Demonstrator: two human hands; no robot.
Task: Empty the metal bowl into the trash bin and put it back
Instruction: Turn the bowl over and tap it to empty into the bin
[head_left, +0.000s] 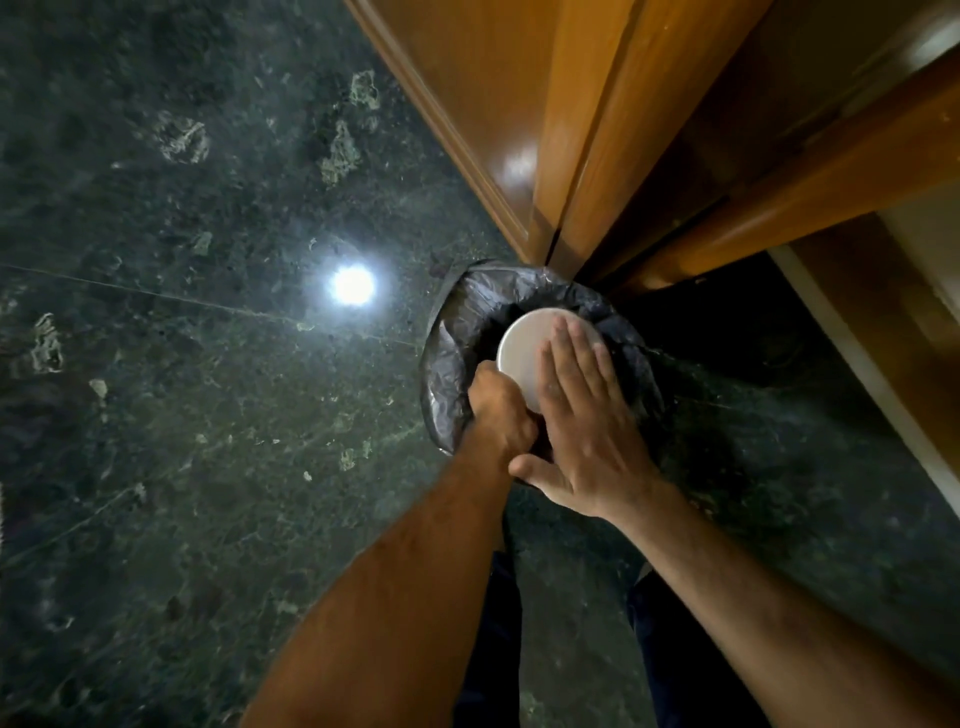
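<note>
The metal bowl is turned upside down over the trash bin, which is lined with a black plastic bag. Its pale round bottom faces up at me. My left hand grips the bowl's near rim from the left. My right hand lies flat with fingers straight on the bowl's upturned bottom. What is inside the bin under the bowl is hidden.
The bin stands on a dark green marble floor, tight against the corner of a wooden cabinet. A ceiling light's reflection glares on the floor left of the bin. My legs are just behind it.
</note>
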